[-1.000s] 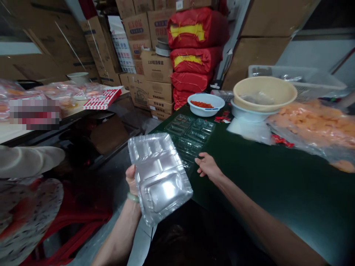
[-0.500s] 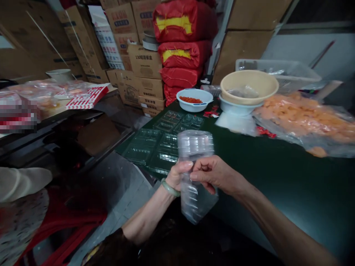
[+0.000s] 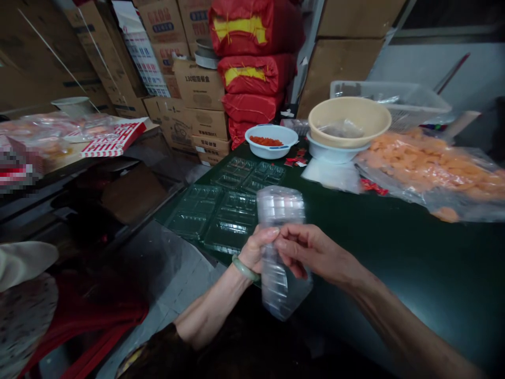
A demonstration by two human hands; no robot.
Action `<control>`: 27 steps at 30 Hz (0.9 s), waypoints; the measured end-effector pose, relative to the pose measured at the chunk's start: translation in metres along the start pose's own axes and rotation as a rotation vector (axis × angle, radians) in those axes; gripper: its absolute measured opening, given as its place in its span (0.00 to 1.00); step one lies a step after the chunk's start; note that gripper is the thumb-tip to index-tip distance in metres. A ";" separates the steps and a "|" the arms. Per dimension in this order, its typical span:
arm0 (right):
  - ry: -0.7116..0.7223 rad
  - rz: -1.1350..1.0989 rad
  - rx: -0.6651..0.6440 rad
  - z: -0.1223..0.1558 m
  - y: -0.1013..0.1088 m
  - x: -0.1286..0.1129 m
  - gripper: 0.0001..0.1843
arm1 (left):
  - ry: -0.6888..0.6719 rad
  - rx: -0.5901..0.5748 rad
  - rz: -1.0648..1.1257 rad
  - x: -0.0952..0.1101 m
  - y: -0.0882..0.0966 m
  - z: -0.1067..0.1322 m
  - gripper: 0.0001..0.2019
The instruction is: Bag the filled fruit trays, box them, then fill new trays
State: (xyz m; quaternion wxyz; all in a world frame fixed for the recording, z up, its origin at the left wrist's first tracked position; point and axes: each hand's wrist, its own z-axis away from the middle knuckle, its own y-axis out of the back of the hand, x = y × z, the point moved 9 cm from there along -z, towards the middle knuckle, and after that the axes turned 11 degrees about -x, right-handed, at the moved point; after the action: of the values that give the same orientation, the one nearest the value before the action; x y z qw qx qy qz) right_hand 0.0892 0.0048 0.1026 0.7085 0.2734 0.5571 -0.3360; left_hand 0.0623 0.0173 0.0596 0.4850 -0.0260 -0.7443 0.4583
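Above the near left corner of the green table [image 3: 394,252]: one stack of clear plastic trays [image 3: 281,208], being held clear of the surface. Its long axis is running up and away from the person, with the top end tilting toward the far edge and the bottom end hanging down toward the lap.

Left hand [image 3: 252,252], wearing a pale green bangle [image 3: 244,268]: closing round the stack's left rim at mid-length, thumb lying across the front.

Right hand [image 3: 315,252]: coming in from the right side, its fingertips [image 3: 282,245] pinching together on the front of the stack, touching the left thumb. Both hands are sitting level at the stack's middle, neither one nearer.

Along the left edge, just beyond the hands: loose clear trays [image 3: 221,210], lying flat side by side.

Toward the far edge: a white bowl [image 3: 271,141] holding red bits, a beige basin [image 3: 349,121], and a bag of orange pieces [image 3: 434,163] lying to the right.
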 end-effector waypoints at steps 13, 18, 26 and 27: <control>-0.049 -0.177 -0.077 -0.010 0.012 0.017 0.15 | 0.129 -0.118 0.071 -0.016 -0.001 -0.010 0.29; -0.018 0.268 0.122 -0.006 0.019 0.006 0.08 | 0.023 0.104 0.051 -0.008 0.012 -0.003 0.18; 0.111 0.428 0.144 -0.002 0.004 -0.011 0.09 | -0.090 0.261 -0.013 0.003 0.032 0.017 0.13; 0.122 0.359 0.120 0.001 0.008 -0.016 0.09 | -0.113 0.281 0.001 0.006 0.037 0.018 0.13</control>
State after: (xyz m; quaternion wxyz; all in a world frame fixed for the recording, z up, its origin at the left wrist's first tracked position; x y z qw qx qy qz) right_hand 0.0936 0.0113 0.1184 0.7044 0.4299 0.5204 -0.2194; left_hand 0.0306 0.0298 0.0363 0.4410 0.0677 -0.6989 0.5590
